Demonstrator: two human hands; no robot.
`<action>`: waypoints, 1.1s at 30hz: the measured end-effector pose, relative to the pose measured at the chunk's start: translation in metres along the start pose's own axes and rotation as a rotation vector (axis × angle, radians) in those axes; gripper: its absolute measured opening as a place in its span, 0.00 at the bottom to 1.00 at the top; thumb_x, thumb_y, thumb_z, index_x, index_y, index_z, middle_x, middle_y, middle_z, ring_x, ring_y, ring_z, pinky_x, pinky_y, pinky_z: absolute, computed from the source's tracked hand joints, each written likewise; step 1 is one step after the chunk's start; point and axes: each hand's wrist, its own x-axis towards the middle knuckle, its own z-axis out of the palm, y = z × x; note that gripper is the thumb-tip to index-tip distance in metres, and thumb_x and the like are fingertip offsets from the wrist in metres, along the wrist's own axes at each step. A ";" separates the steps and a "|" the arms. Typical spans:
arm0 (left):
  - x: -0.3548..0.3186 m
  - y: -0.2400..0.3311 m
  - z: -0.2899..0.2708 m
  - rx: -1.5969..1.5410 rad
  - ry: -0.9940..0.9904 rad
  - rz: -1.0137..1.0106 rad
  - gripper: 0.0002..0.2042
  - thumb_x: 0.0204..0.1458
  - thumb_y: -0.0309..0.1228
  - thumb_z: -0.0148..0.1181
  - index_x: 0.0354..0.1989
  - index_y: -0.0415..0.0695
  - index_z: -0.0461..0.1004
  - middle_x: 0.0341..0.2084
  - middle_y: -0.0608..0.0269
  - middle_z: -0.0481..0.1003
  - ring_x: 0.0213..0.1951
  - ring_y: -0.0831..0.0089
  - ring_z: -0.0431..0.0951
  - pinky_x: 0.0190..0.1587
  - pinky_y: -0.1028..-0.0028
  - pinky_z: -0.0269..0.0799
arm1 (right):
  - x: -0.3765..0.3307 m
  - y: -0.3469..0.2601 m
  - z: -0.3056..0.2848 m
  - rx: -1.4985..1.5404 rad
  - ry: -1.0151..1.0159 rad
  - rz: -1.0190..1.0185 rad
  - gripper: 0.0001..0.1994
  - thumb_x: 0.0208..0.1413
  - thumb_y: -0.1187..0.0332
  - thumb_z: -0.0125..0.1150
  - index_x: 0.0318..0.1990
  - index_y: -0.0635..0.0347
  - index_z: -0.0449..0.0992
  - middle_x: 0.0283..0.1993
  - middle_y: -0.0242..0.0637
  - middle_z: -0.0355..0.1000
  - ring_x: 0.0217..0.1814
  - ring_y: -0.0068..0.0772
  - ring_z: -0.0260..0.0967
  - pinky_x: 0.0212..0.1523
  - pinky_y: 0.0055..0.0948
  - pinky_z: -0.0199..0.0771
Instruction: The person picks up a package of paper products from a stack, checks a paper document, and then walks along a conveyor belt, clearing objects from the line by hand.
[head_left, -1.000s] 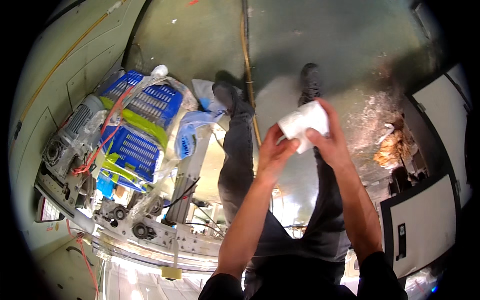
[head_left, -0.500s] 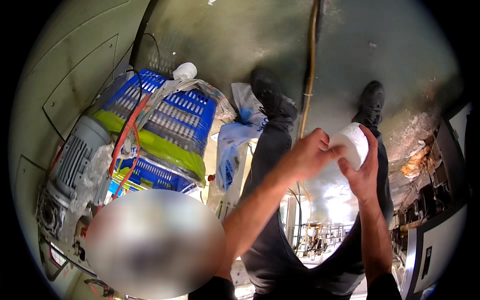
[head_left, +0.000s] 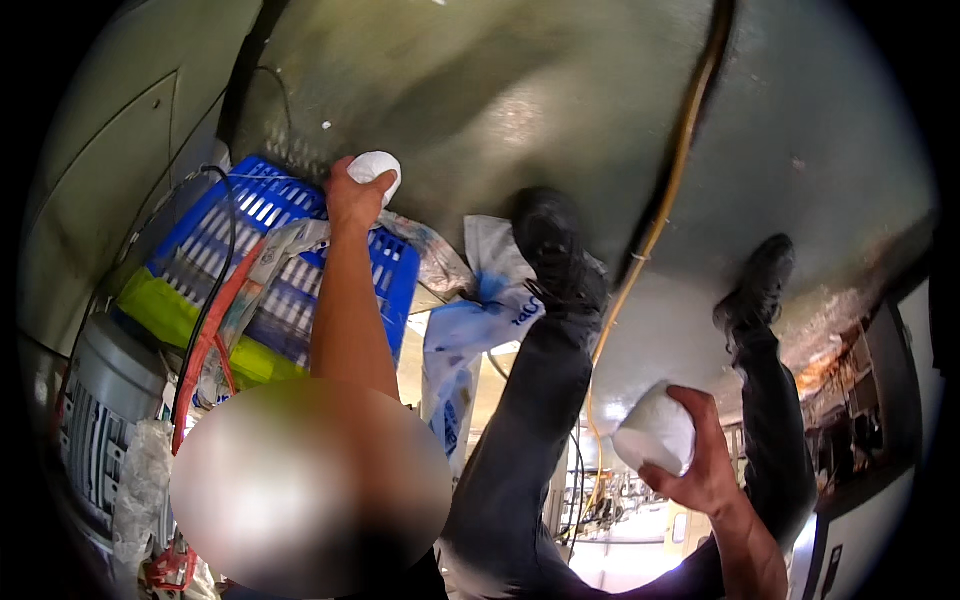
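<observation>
My left hand (head_left: 354,198) reaches far out over the blue plastic crate (head_left: 398,268) and grips a white roll (head_left: 378,168) at its far edge. The thumb lies across the roll's side. Nearer to me, on the right, my right hand (head_left: 704,462) holds a second white roll (head_left: 656,428), tilted, with fingers and thumb wrapped round it. That roll hangs in the air in front of my right leg and touches nothing else. A blurred patch covers part of my left arm at the lower left.
A grey finned motor (head_left: 105,420) stands beside the crate, with a red strap (head_left: 205,350) and black cable nearby. A blue-and-white plastic bag (head_left: 470,325) lies next to my left shoe (head_left: 552,245). A yellow hose (head_left: 655,235) runs along the floor between my feet.
My left hand has left the roll in my right hand and moved left and away, taking hold of the roll at the crate. My right hand has come lower and nearer with its roll.
</observation>
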 end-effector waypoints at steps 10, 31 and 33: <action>-0.287 0.167 -0.019 -1.553 -0.695 0.051 0.35 0.35 0.19 0.57 0.59 0.43 0.57 0.51 0.60 0.64 0.54 0.66 0.64 0.56 0.68 0.61 | -0.062 -0.012 -0.082 -0.079 0.579 -0.150 0.38 0.31 0.68 0.67 0.55 0.63 0.58 0.52 0.48 0.59 0.54 0.48 0.58 0.56 0.38 0.58; -0.709 0.225 -0.055 -1.020 -0.150 -0.117 0.35 0.38 0.38 0.70 0.52 0.36 0.58 0.47 0.45 0.65 0.49 0.56 0.68 0.49 0.65 0.66 | -0.286 0.066 -0.111 0.098 -0.056 -0.219 0.37 0.41 0.72 0.66 0.60 0.61 0.54 0.55 0.45 0.57 0.57 0.36 0.57 0.57 0.31 0.58; -0.708 0.208 -0.051 -0.825 0.182 0.073 0.33 0.40 0.37 0.68 0.52 0.36 0.59 0.44 0.46 0.65 0.46 0.52 0.69 0.47 0.63 0.67 | -0.291 0.053 -0.085 0.174 -0.032 -0.212 0.36 0.41 0.71 0.66 0.59 0.62 0.54 0.54 0.44 0.59 0.56 0.35 0.59 0.55 0.31 0.60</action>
